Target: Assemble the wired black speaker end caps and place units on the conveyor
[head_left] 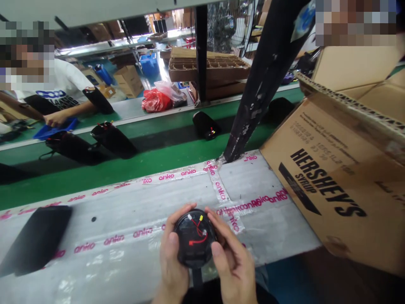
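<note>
HERSHEY'S SYRUP — black print on cardboard box [329, 177], anko — pink on clear tape [177, 175]

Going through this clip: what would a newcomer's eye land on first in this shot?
First comes the round black casing, its wires showing red, yellow and white, held at bottom centre between the left hand and right hand. To the right, a cardboard Hershey's Syrup box overhangs the taped bench. Beyond, black cylindrical units lie on a green conveyor belt.

Your left hand [171, 257] and right hand [232, 261] are bare, and the clothing [209, 296] below them looks dark, though that view is poor.
</note>
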`<state>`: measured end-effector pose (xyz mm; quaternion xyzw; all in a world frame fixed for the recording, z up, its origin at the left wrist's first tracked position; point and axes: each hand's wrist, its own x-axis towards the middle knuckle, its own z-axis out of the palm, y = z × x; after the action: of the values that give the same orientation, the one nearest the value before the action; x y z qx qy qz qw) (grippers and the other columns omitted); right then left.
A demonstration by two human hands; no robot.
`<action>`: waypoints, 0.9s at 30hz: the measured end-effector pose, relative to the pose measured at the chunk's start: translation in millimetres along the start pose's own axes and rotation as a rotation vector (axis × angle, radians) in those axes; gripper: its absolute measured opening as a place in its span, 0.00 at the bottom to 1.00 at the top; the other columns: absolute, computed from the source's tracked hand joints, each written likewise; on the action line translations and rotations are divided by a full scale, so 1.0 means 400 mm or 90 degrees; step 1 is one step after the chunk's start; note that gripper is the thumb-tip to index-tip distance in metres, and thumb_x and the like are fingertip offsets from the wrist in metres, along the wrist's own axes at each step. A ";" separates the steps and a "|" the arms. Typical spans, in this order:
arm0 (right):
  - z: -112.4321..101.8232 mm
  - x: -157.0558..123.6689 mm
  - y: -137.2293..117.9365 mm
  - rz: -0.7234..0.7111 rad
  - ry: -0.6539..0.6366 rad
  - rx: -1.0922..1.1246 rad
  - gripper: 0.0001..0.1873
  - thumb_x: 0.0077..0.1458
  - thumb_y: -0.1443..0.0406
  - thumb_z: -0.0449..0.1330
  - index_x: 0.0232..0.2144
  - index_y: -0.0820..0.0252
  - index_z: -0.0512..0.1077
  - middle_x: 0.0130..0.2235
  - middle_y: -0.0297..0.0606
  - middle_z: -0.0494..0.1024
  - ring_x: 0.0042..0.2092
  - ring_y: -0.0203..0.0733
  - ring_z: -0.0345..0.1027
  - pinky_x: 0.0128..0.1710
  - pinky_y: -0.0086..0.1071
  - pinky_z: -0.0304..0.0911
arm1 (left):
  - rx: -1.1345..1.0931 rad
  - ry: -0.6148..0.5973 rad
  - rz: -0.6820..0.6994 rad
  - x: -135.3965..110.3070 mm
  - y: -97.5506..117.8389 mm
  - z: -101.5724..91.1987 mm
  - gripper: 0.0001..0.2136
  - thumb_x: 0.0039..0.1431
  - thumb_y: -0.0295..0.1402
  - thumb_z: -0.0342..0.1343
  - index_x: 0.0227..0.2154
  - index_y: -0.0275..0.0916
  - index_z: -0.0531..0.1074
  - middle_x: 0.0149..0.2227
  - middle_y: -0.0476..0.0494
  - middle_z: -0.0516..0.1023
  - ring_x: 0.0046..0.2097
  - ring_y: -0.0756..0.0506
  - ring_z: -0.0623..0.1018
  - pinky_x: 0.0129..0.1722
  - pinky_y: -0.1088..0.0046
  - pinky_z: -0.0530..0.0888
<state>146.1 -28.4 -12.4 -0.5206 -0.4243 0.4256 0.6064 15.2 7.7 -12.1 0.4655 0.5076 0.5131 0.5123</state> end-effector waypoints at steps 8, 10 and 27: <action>0.015 0.018 -0.013 0.060 -0.005 0.131 0.23 0.70 0.56 0.64 0.65 0.43 0.75 0.71 0.39 0.73 0.73 0.55 0.65 0.72 0.55 0.65 | -0.047 0.037 0.022 0.016 -0.010 0.015 0.23 0.73 0.54 0.52 0.60 0.46 0.74 0.63 0.41 0.80 0.64 0.35 0.78 0.62 0.58 0.76; 0.015 0.024 -0.008 0.064 0.000 0.169 0.23 0.69 0.57 0.66 0.64 0.43 0.75 0.71 0.40 0.73 0.73 0.56 0.64 0.72 0.56 0.64 | -0.082 0.080 0.079 0.027 -0.007 0.028 0.18 0.70 0.54 0.58 0.50 0.45 0.76 0.57 0.42 0.83 0.61 0.36 0.81 0.60 0.57 0.77; -0.017 0.033 -0.020 0.097 -0.018 0.183 0.19 0.68 0.61 0.67 0.60 0.45 0.78 0.69 0.40 0.75 0.73 0.55 0.65 0.74 0.56 0.61 | 0.173 -0.235 0.221 0.078 0.011 -0.167 0.39 0.52 0.33 0.80 0.67 0.51 0.74 0.67 0.38 0.78 0.66 0.32 0.80 0.69 0.55 0.75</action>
<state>156.9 -18.4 -4.1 -0.4532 -0.3266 0.5340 0.6347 -53.1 36.2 -12.4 0.6955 0.3825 0.4267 0.4334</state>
